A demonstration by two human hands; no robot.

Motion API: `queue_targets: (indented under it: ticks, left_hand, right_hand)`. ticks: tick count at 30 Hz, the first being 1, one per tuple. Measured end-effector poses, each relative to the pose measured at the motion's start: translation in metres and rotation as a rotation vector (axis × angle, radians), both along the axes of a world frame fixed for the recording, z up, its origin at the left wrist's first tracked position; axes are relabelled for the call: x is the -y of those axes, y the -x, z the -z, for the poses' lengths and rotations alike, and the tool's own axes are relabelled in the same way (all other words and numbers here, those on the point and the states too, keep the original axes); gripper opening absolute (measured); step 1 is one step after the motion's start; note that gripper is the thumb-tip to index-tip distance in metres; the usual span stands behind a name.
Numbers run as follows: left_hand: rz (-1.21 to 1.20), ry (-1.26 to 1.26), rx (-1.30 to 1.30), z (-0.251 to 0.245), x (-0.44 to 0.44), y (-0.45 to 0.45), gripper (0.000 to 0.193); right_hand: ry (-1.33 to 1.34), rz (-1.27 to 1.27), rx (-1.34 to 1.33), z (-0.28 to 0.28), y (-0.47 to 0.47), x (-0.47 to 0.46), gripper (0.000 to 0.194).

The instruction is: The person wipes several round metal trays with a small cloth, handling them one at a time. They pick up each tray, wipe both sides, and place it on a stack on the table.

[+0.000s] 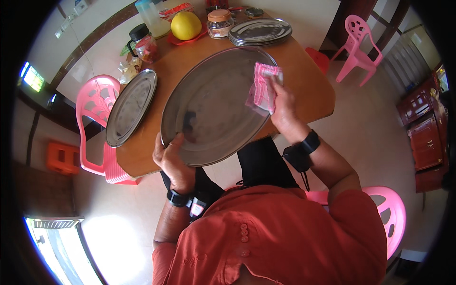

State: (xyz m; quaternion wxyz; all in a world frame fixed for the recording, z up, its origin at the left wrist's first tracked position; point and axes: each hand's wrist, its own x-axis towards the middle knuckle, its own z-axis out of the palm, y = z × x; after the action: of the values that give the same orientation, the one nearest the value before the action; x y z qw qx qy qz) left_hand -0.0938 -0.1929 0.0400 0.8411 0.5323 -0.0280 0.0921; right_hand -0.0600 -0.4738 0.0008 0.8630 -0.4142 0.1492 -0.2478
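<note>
My left hand (pixel 175 162) grips the lower left rim of a large oval metal tray (pixel 221 103), its thumb on the inner face. The tray is held tilted above the wooden table (pixel 302 89). At the tray's right side, my right hand (pixel 283 103) holds a folded pink and white cloth (pixel 264 87) against the surface near the rim. The fingers under the cloth are partly hidden. Another oval metal tray (pixel 131 108) lies on the table's left edge. Several stacked metal trays (pixel 260 31) lie at the far right of the table.
A yellow round fruit (pixel 186 25) sits on a red dish, beside a lidded jar (pixel 220 25), a plastic jug (pixel 153 19) and a black-lidded container (pixel 139 32). Pink plastic chairs stand left (pixel 85 117), far right (pixel 359 53) and behind me (pixel 393 213).
</note>
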Motion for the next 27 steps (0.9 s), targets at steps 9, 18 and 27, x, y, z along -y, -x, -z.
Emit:
queue_targets:
  ticks: [9, 18, 27]
  left_hand:
    - [-0.088, 0.095, -0.013, 0.025, 0.03, -0.002, 0.023]
    - [-0.123, 0.067, 0.084, 0.032, 0.037, -0.004, 0.034]
    - [0.163, 0.074, -0.032, 0.018, -0.024, -0.021, 0.042]
  right_hand:
    - [-0.155, -0.169, -0.077, 0.012, 0.01, -0.069, 0.021]
    - [-0.322, -0.431, -0.119, 0.016, 0.034, -0.134, 0.029]
    - [0.224, -0.376, 0.041, -0.011, 0.032, -0.069, 0.023]
